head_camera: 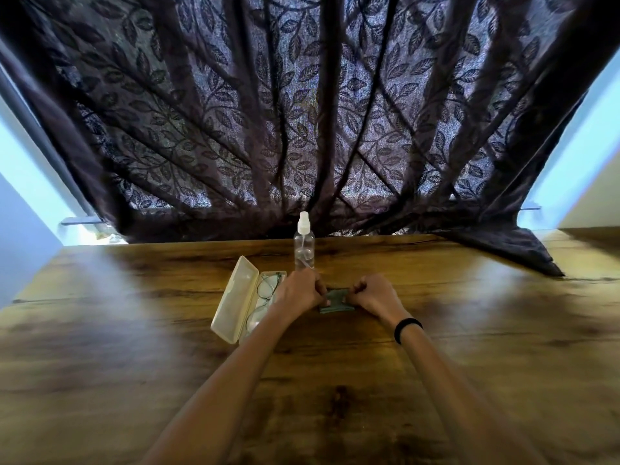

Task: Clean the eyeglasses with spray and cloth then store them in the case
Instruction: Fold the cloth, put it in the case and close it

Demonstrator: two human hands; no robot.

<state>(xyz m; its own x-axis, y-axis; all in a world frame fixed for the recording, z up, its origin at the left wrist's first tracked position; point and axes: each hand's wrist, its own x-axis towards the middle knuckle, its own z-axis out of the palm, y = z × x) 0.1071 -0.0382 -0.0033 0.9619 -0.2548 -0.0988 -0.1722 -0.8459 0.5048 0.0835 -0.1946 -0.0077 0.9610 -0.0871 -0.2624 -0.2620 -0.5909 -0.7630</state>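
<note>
A small grey-green cloth [336, 301] lies on the wooden table [134, 364], and both hands pinch it. My left hand [302, 290] grips its left edge and my right hand [372, 295] grips its right edge. To the left, a cream eyeglass case [235, 298] lies open, with the thin-framed eyeglasses [265, 297] resting in its tray. A clear spray bottle [304, 245] with a white nozzle stands upright just behind my left hand.
A dark leaf-patterned curtain [302, 112] hangs behind the table's far edge, and its right corner [523, 250] drapes onto the tabletop. My right wrist carries a black band [406, 328]. Bright window strips show at both sides.
</note>
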